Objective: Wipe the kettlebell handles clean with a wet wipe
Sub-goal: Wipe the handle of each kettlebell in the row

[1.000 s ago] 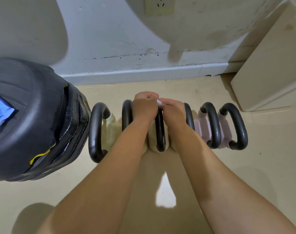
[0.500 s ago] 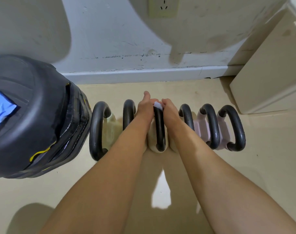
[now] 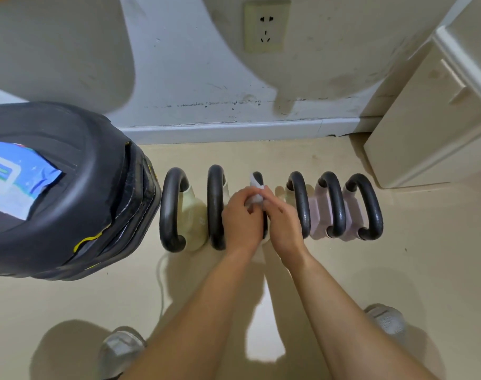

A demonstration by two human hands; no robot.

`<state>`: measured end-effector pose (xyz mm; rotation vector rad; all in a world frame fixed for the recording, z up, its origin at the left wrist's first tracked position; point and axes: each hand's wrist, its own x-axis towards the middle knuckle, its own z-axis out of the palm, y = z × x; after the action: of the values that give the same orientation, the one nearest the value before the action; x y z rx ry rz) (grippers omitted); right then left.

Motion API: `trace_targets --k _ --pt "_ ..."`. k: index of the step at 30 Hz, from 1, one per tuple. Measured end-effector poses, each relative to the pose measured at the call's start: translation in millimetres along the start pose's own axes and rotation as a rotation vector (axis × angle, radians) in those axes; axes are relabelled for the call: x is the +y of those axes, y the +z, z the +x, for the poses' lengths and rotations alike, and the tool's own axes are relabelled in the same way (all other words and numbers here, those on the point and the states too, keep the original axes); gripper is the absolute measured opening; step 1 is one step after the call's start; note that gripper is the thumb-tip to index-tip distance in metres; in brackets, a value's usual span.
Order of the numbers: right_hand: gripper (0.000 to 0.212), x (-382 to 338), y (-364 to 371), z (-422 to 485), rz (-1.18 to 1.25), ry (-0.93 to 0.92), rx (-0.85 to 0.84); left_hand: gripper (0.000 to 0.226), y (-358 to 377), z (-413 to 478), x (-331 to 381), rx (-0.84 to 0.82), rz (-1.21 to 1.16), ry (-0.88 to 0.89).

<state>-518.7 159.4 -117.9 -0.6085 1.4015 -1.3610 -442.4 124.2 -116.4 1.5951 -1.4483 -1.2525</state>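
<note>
Several kettlebells stand in a row on the floor, each with a black loop handle. The third handle is mostly covered by my hands. A white wet wipe is wrapped over its top. My left hand and my right hand meet over that handle, fingers curled and pinching the wipe around it. The leftmost handle, the second handle and the three handles to the right stand bare.
A big black padded object with a blue wipe pack on it stands at the left, close to the first kettlebell. A beige cabinet fills the right back corner. The wall and skirting run behind. My shoes are on the floor below.
My hands have slid back along the third handle toward me, from its far top to its middle, with the wipe still between them. The camera has pulled back.
</note>
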Motion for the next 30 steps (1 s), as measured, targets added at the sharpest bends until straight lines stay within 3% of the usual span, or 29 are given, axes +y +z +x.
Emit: trace_targets --k 7,12,17,23,27,30 --pt "0.027 17 -12 -34 -0.255 0.043 0.175 0.011 -11 -31 -20 -0.041 0.184 -0.025" --pt "0.018 21 -17 -50 -0.493 0.139 0.173 0.011 -20 -50 -36 -0.221 0.309 -0.098" --pt "0.015 20 -24 -68 -0.673 0.183 0.13 0.008 -31 -65 -36 -0.217 0.347 -0.155" --pt "0.015 6 -34 -88 -0.474 0.217 0.182 0.017 -43 -84 -12 -0.14 0.129 -0.159" --pt "0.023 -7 -41 -91 -0.352 0.282 0.182 0.017 -51 -97 18 -0.335 -0.038 -0.111" --pt "0.053 -25 -48 -94 -0.146 0.393 0.065 0.014 -58 -101 50 -0.467 -0.114 -0.064"
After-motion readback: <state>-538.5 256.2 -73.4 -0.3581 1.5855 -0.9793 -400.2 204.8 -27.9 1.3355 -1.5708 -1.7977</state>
